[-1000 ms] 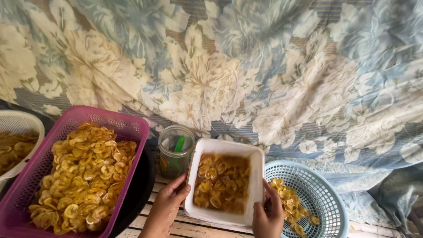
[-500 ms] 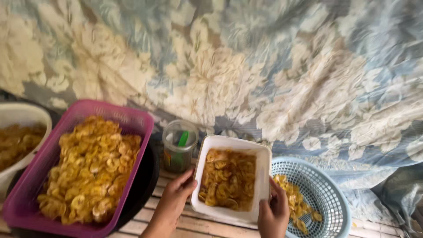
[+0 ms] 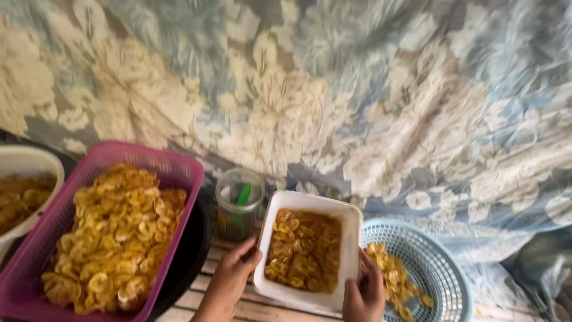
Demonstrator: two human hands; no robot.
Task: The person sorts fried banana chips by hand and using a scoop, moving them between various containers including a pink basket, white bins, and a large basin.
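Both hands grip white tub (image 3: 351, 219) of chips: left hand (image 3: 233, 273), right hand (image 3: 364, 292). Keep it level; blue basket (image 3: 444, 271) beside right hand.

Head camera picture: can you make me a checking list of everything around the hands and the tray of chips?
Surface: pale wooden slats, bare only in front.
Job's things: white rectangular tray of brown-glazed sliced chips, tilted; blue round basket to its right with a few yellow chips.
Clutter: pink rectangular basket heaped with yellow chips over a dark pan; white bowl of chips at the far left; clear jar with something green inside.
Hands: left hand grips the tray's left edge; right hand grips its right lower corner.
Cables: nothing seen.
Surroundings: blue and cream flowered cloth hangs behind everything.
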